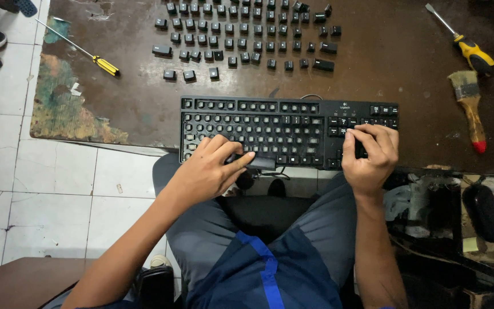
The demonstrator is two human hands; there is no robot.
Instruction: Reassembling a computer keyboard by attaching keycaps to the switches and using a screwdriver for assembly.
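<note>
A black keyboard [289,133] with most keycaps stripped lies at the near edge of the brown desk [132,103]; the left hand [210,169] has its grip closed on the long black spacebar cap [258,162] at the keyboard's front edge, while the right hand [370,153] rests on the keyboard's right end, fingers curled and pressing down, holding nothing. Beyond the keyboard lie dozens of loose keycaps [247,34] in rows, flanked by two yellow-handled screwdrivers [107,66], left and right, and one paintbrush [470,109] to the right.
</note>
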